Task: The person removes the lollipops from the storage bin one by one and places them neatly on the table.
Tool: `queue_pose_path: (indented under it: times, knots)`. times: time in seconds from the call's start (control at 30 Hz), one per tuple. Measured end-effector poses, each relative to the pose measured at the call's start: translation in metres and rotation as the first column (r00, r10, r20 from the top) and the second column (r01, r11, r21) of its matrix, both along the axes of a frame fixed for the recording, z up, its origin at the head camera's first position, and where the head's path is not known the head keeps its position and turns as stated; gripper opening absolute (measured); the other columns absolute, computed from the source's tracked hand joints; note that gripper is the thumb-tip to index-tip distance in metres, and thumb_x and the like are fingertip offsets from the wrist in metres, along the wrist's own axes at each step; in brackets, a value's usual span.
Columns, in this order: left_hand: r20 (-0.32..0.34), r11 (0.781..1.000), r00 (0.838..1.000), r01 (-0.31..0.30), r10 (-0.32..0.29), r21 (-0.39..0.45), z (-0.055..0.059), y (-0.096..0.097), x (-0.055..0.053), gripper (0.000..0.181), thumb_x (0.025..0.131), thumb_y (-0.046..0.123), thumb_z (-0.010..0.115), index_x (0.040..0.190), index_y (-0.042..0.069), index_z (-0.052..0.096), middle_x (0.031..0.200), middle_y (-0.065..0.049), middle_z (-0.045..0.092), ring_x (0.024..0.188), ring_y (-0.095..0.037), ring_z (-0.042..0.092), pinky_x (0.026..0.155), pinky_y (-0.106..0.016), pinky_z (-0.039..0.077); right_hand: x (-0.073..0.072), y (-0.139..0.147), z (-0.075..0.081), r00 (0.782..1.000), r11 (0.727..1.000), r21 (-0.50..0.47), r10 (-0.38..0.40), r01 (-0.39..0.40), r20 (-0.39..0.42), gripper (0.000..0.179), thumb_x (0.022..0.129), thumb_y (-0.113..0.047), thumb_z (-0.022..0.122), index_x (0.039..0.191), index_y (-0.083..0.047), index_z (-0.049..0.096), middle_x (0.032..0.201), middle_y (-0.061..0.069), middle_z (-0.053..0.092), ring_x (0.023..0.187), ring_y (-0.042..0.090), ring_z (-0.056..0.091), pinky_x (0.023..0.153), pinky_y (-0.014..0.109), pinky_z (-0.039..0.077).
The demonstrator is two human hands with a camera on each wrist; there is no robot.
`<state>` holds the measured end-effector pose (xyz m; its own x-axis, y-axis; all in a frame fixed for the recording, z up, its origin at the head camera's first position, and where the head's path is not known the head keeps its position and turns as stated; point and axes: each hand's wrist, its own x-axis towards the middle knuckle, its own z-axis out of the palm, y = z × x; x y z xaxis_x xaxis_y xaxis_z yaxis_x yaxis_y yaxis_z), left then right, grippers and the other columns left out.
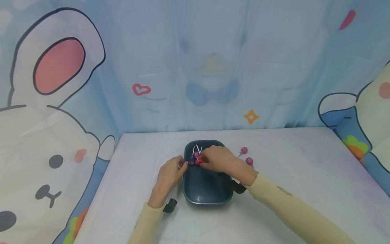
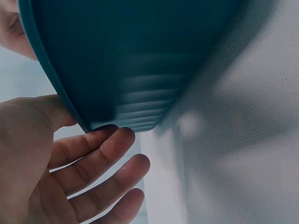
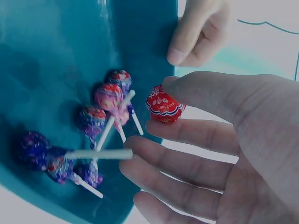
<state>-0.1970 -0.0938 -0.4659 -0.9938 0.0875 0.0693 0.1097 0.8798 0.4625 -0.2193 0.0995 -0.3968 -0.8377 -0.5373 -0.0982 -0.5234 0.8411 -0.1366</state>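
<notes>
A dark teal plastic bin [image 1: 208, 188] stands on the white-covered table with several wrapped lollipops [image 3: 110, 95] inside, pink and purple, their white sticks pointing various ways. My right hand [image 1: 223, 161] reaches over the bin's right side. Between its thumb and index finger it pinches a red-wrapped lollipop [image 3: 163, 106] by the candy head, with the other fingers spread below. At the bin's left side, my left hand [image 1: 170, 173] holds the rim, thumb at the edge. In the left wrist view, its fingertips [image 2: 124, 136] meet the ribbed outer wall.
Two pink lollipops, one farther back [image 1: 244, 150] and one nearer [image 1: 249, 161], lie on the table [image 1: 289, 152] to the right of the bin, close to my right forearm. A printed cartoon curtain [image 1: 164, 61] hangs behind the table.
</notes>
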Motion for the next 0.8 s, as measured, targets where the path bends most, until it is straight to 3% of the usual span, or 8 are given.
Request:
queue_pose_path:
  times: [0.2, 0.4, 0.63, 0.8]
  knots:
    - [-0.008, 1.0, 1.0, -0.008, 0.008, -0.008, 0.0, 0.0, 0.0, 0.022, 0.089, 0.04, 0.053, 0.086, 0.019, 0.06, 0.075, 0.005, 0.06, 0.062, -0.008, 0.052, 0.053, -0.023, 0.041, -0.003, 0.011, 0.005, 1.0, 0.999, -0.026, -0.026, 0.027, 0.017, 0.02, 0.081, -0.038, 0.067, 0.093, -0.022, 0.067, 0.078, -0.009, 0.064, 0.066, 0.008, 0.054, 0.062, 0.031, 0.048]
    - [-0.02, 1.0, 1.0, -0.007, 0.007, -0.001, -0.001, 0.001, 0.0, 0.022, 0.089, 0.039, 0.053, 0.085, 0.019, 0.06, 0.076, 0.005, 0.061, 0.062, -0.008, 0.052, 0.053, -0.023, 0.041, -0.005, 0.023, 0.011, 0.996, 0.996, -0.044, -0.074, 0.076, 0.04, 0.02, 0.082, -0.039, 0.066, 0.088, -0.02, 0.064, 0.067, -0.008, 0.056, 0.058, 0.011, 0.05, 0.05, 0.026, 0.04]
    - [-0.023, 1.0, 1.0, 0.001, -0.001, 0.009, 0.0, 0.001, 0.001, 0.022, 0.09, 0.038, 0.053, 0.085, 0.018, 0.06, 0.076, 0.004, 0.062, 0.061, -0.007, 0.052, 0.053, -0.023, 0.041, -0.005, 0.043, 0.015, 0.995, 0.991, -0.091, -0.1, 0.102, 0.025, 0.018, 0.083, -0.039, 0.064, 0.08, -0.022, 0.06, 0.066, -0.008, 0.056, 0.057, 0.01, 0.048, 0.048, 0.027, 0.035]
    - [-0.018, 1.0, 1.0, -0.003, 0.004, 0.006, -0.001, 0.001, 0.001, 0.022, 0.09, 0.039, 0.052, 0.085, 0.018, 0.059, 0.076, 0.005, 0.061, 0.062, -0.007, 0.053, 0.053, -0.023, 0.042, -0.007, 0.056, 0.016, 0.993, 0.988, -0.1, -0.114, 0.116, 0.024, 0.019, 0.083, -0.04, 0.064, 0.085, -0.021, 0.063, 0.08, -0.005, 0.064, 0.069, 0.011, 0.056, 0.057, 0.029, 0.044]
